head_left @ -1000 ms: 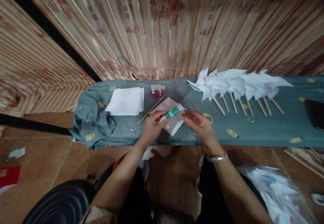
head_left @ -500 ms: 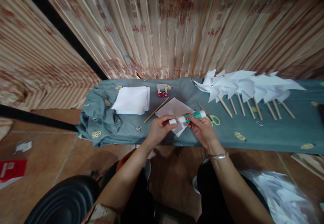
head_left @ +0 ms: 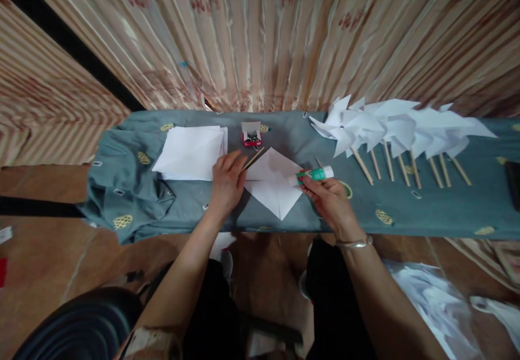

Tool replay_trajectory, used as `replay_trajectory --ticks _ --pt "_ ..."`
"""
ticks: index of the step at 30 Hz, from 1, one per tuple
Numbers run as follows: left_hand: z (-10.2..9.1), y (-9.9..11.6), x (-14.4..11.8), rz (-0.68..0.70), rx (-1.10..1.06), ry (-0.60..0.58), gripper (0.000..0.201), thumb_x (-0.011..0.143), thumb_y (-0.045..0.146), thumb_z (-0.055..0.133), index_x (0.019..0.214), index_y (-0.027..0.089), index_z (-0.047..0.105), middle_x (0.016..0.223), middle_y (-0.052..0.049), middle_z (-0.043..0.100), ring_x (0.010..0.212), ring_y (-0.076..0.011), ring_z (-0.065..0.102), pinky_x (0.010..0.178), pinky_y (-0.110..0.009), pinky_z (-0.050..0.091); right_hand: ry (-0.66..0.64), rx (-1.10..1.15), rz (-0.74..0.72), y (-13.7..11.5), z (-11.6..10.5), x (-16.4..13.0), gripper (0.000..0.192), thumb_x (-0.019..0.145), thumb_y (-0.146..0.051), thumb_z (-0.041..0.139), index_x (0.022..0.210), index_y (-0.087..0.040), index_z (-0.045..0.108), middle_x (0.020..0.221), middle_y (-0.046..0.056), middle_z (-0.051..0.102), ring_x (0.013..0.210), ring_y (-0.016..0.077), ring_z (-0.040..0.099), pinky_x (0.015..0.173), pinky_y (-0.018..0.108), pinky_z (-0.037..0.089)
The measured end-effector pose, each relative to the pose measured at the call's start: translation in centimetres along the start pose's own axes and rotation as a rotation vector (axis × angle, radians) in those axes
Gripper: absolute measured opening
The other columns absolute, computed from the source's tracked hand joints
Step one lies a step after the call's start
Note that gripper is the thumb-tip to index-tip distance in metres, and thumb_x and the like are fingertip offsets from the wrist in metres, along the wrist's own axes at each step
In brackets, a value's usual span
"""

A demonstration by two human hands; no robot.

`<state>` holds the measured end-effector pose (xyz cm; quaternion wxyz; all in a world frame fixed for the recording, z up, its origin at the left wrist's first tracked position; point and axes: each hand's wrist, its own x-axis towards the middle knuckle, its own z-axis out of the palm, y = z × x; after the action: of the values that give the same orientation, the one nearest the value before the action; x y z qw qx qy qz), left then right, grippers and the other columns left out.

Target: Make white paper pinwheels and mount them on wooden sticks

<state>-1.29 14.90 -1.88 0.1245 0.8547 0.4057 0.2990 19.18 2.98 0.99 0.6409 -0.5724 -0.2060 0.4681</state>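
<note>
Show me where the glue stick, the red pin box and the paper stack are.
glue stick point(head_left: 316, 174): head view, on its green label.
red pin box point(head_left: 252, 139): head view, on its open tray.
paper stack point(head_left: 189, 151): head view, middle of top sheet.

Single head-worn view, looking forward and steeply down. Desk point(head_left: 406, 208) runs across mid-frame, near, within arm's reach; forearms enter from the bottom edge. Curtain point(head_left: 260, 34) fills the upper half, floor point(head_left: 49, 262) the lower corners. Wide lens bends the edges.
</note>
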Motion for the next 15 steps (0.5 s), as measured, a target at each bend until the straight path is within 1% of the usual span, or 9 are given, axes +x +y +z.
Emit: replay_trajectory --ticks 1,2,4,5,7,10,13,15 --pt "0.2 0.9 -0.3 0.046 0.001 -0.017 0.033 0.092 0.018 0.050 0.122 0.017 0.063 0.136 -0.012 0.058 0.124 -0.0277 0.050 0.105 -0.049 0.042 -0.003 -0.052 -0.039 0.1 0.1 0.2 0.034 0.056 -0.044 0.089 0.076 -0.021 0.075 0.071 -0.001 0.070 0.064 0.0122 0.060 0.064 0.026 0.051" --pt "0.5 1.9 -0.6 0.105 -0.011 -0.058 0.033 0.093 0.017 0.047 0.122 0.018 0.063 0.135 -0.011 0.059 0.124 -0.0266 0.050 0.105 -0.048 0.042 -0.005 -0.104 -0.080 0.1 0.1 0.4 0.033 0.058 -0.045 0.087 0.078 -0.022 0.074 0.071 -0.002 0.070 0.064 0.0126 0.060 0.064 0.027 0.050" --pt "1.1 3.5 -1.3 0.211 -0.041 -0.166 0.033 0.094 0.018 0.045 0.121 0.020 0.064 0.134 -0.010 0.060 0.125 -0.0260 0.050 0.106 -0.048 0.042 0.000 -0.194 -0.146 0.2 0.3 0.8 0.033 0.061 -0.046 0.085 0.081 -0.022 0.074 0.073 -0.002 0.070 0.065 0.0132 0.060 0.065 0.028 0.050" --pt "1.4 4.2 -1.6 0.238 -0.052 -0.208 0.032 0.095 0.023 0.047 0.122 0.019 0.064 0.135 -0.011 0.059 0.128 -0.0273 0.048 0.107 -0.049 0.041 0.004 -0.230 -0.167 0.2 0.4 0.9 0.034 0.062 -0.047 0.084 0.082 -0.022 0.073 0.074 -0.002 0.070 0.065 0.0135 0.060 0.065 0.028 0.049" --pt "1.9 5.0 -2.2 0.247 -0.042 -0.257 0.035 0.094 0.032 0.051 0.124 0.020 0.064 0.140 -0.015 0.054 0.137 -0.0320 0.040 0.111 -0.055 0.035 -0.001 -0.286 -0.191 0.3 0.7 1.3 0.036 0.063 -0.049 0.082 0.084 -0.022 0.071 0.076 -0.001 0.071 0.066 0.0146 0.060 0.064 0.029 0.049" --pt "2.3 5.3 -2.7 0.216 -0.008 -0.301 0.037 0.093 0.037 0.053 0.125 0.022 0.064 0.144 -0.016 0.050 0.143 -0.0355 0.032 0.112 -0.062 0.028 -0.047 -0.382 -0.217 0.7 1.0 1.7 0.036 0.069 -0.052 0.077 0.087 -0.022 0.070 0.081 0.001 0.071 0.074 0.0176 0.063 0.067 0.030 0.049" --pt "2.2 5.1 -2.8 0.206 -0.003 -0.308 0.037 0.092 0.039 0.053 0.123 0.023 0.065 0.144 -0.016 0.050 0.143 -0.0358 0.032 0.113 -0.063 0.026 -0.087 -0.533 -0.248 1.3 1.1 2.0 0.033 0.075 -0.050 0.072 0.092 -0.022 0.070 0.085 0.003 0.071 0.082 0.0200 0.065 0.073 0.032 0.050" --pt "2.1 4.9 -2.9 0.207 -0.010 -0.302 0.036 0.092 0.040 0.054 0.122 0.023 0.065 0.143 -0.016 0.051 0.142 -0.0356 0.033 0.113 -0.063 0.025 -0.096 -0.630 -0.270 1.6 1.1 2.1 0.033 0.077 -0.049 0.071 0.096 -0.021 0.070 0.087 0.004 0.072 0.083 0.0205 0.066 0.076 0.033 0.050"
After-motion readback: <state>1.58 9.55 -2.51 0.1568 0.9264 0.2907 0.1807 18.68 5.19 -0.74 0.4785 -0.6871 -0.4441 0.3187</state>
